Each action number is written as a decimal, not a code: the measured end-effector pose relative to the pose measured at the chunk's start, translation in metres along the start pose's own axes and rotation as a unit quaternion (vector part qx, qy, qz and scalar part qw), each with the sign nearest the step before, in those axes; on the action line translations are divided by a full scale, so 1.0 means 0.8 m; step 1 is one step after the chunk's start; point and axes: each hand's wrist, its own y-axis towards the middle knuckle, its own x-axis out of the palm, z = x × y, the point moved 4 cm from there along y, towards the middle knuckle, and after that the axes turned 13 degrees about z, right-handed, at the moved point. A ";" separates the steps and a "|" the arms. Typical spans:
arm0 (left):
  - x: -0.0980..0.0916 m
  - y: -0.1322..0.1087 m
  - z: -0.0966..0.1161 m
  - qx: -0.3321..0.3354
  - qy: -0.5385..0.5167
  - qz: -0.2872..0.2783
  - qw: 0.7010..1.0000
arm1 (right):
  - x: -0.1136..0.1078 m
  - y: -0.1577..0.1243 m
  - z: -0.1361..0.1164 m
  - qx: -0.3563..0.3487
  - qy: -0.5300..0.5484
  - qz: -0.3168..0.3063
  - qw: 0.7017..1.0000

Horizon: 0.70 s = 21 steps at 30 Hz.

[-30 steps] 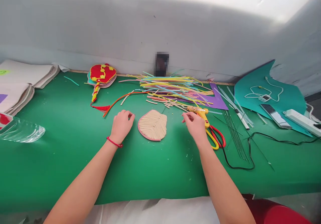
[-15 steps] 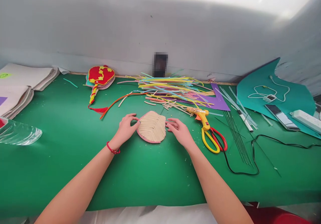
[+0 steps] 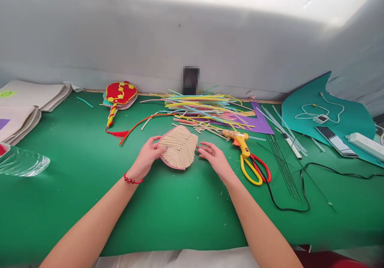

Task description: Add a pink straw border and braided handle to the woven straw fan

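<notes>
A rounded, lobed beige fan panel (image 3: 179, 147) is covered with fuzzy strips laid in a herringbone pattern, with a pink edge along its left and lower sides. My left hand (image 3: 147, 155) grips it at the left edge, thumb on top and fingers behind, tilting it a little up from the table. Close to its right edge is my right hand (image 3: 214, 159), fingers loosely bent and apart, holding nothing. Beyond the panel, short beige chenille pieces (image 3: 207, 129) lie before a pile of coloured chenille stems (image 3: 207, 104).
On the right are a yellow glue gun (image 3: 241, 142), scissors (image 3: 251, 172) with red and yellow handles, thin green wires (image 3: 283, 172) and a black cord (image 3: 288, 209). A red tasselled fan (image 3: 121, 94), papers (image 3: 27, 92) and a clear bottle (image 3: 24, 162) are leftward.
My left hand has taken a firmer hold of the fan panel, lifting its left side and shifting it slightly left. My right hand stays close to the right edge.
</notes>
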 end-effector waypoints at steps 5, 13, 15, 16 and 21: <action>0.003 -0.003 0.005 0.009 -0.012 -0.039 0.999 | 0.012 -0.007 0.001 -0.012 0.004 -0.077 0.997; -0.010 0.018 -0.014 0.024 0.038 0.005 0.999 | -0.012 0.024 -0.011 -0.186 -0.205 0.076 0.958; -0.011 0.023 -0.018 0.019 0.047 -0.008 0.999 | -0.016 0.048 -0.026 -0.252 -0.269 0.078 0.926; -0.010 0.025 -0.019 0.018 0.049 -0.014 0.999 | -0.016 0.063 -0.034 -0.286 -0.301 0.082 0.906; -0.009 0.025 -0.019 0.018 0.050 -0.021 0.998 | -0.007 0.147 -0.063 -0.387 -0.556 0.116 0.726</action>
